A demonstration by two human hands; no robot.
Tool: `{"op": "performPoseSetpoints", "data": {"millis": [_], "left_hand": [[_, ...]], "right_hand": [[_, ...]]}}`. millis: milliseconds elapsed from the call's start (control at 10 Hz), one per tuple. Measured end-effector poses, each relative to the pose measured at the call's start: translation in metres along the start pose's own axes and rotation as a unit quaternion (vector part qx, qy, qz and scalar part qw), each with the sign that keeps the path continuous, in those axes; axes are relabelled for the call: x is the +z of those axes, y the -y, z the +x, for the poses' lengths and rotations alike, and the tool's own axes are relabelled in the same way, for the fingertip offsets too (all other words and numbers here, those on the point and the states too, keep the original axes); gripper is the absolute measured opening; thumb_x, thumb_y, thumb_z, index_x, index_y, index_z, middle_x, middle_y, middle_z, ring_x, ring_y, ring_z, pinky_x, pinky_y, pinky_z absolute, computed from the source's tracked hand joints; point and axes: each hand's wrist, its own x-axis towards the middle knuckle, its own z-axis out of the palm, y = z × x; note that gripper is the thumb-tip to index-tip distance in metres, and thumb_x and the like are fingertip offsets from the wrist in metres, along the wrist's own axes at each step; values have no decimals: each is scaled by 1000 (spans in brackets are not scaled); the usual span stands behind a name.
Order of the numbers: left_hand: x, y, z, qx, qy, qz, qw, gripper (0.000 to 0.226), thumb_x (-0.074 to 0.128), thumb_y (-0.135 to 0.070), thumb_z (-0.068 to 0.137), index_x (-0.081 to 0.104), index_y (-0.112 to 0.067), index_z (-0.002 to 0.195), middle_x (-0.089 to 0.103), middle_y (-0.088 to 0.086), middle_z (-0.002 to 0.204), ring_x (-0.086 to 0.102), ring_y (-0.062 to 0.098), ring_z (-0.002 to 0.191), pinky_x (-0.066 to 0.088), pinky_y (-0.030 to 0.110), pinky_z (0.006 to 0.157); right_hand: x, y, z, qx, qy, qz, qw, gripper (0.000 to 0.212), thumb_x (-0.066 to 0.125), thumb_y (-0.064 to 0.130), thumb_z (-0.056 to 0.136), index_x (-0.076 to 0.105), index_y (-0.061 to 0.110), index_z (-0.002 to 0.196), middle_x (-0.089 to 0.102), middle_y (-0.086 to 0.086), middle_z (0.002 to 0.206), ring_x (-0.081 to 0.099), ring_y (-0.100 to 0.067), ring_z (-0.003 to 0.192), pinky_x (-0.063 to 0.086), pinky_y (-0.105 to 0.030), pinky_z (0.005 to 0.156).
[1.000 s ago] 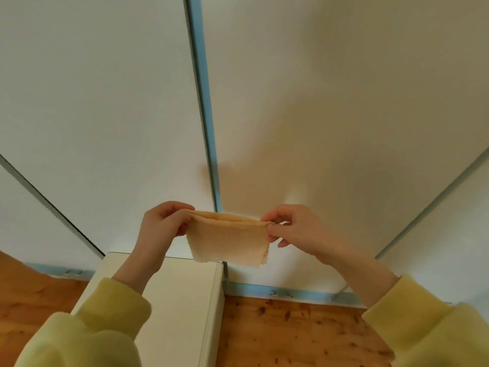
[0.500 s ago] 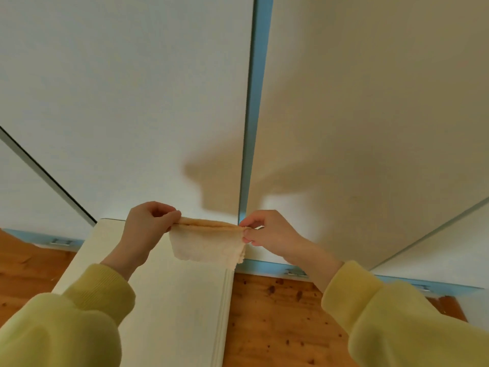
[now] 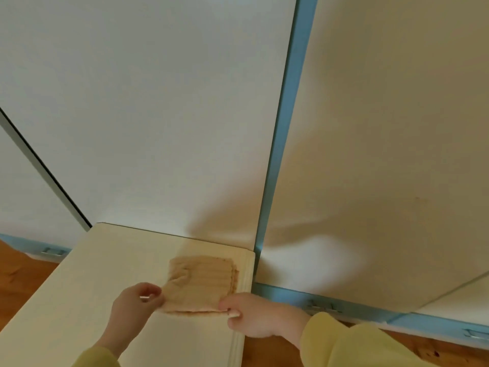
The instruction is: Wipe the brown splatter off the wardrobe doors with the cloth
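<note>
The folded tan cloth (image 3: 203,282) lies flat on the cream counter (image 3: 87,287), near its far right corner and just in front of the wardrobe doors (image 3: 158,102). The left hand (image 3: 135,303) pinches the cloth's near left corner, its grip clenched on the fabric between thumb and curled fingers. The right hand (image 3: 254,316) pinches the near right corner at the counter's edge, its grip likewise grasping the cloth. The fingertips under the fabric are hidden.

Both forearms are cut off by the bottom edge. Only a sliver of the left yellow sleeve (image 3: 92,360) shows, and more of the right one (image 3: 349,345).

A blue strip (image 3: 288,128) runs between the two pale door panels. The right panel sits in warm shadow, where a faint speck (image 3: 417,198) may be brown splatter, though it is too small to be sure. Small metal fittings (image 3: 320,307) on the blue bottom rail are blurred. Wooden floor (image 3: 16,274) shows at both lower sides.
</note>
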Motion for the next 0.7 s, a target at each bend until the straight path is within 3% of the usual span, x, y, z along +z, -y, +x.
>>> {"op": "performPoseSetpoints", "data": {"millis": [100, 300, 400, 500, 600, 700], "left_hand": [[3, 14, 1, -6, 14, 23, 1000, 14, 72, -2, 73, 67, -15, 70, 68, 3, 76, 64, 19, 73, 39, 23, 62], [4, 26, 12, 30, 56, 149, 987, 21, 63, -3, 75, 58, -20, 64, 61, -2, 73, 56, 17, 73, 33, 11, 57], [12, 33, 16, 27, 71, 220, 973, 27, 54, -5, 79, 45, -24, 62, 48, -8, 70, 50, 20, 79, 32, 16, 58], [16, 41, 18, -4, 66, 236, 970, 29, 52, -10, 81, 41, -27, 60, 47, -3, 72, 56, 26, 86, 39, 23, 71], [19, 33, 11, 11, 43, 280, 959, 17, 46, -21, 85, 44, -27, 70, 41, 1, 86, 50, 22, 88, 43, 28, 87], [26, 13, 3, 52, 16, 356, 933, 28, 47, -30, 90, 47, -22, 117, 36, 14, 134, 37, 27, 124, 32, 36, 107]], "right_hand": [[1, 2, -1, -1, 75, -40, 996, 52, 37, 25, 97, 19, 22, 146, 14, 2, 155, 15, -19, 141, 14, -30, 113], [-3, 8, -2, 10, 149, -55, 987, 53, 40, 27, 96, 24, 19, 146, 20, 2, 154, 20, -16, 139, 15, -28, 112], [-11, 10, -6, 9, 135, -30, 990, 46, 40, 22, 97, 32, 18, 142, 31, 8, 144, 30, -12, 131, 19, -20, 102], [-18, 5, -8, 29, 135, -11, 990, 18, 43, 22, 95, 54, 35, 96, 48, 18, 100, 45, -5, 97, 32, -21, 89], [-21, -3, -9, 49, 119, -6, 992, 25, 45, 28, 93, 53, 29, 117, 48, 13, 122, 40, -14, 119, 32, -25, 100], [-26, -3, -17, 66, 84, 11, 994, 54, 46, 32, 92, 31, 19, 142, 32, 4, 147, 29, -15, 135, 23, -28, 111]]}}
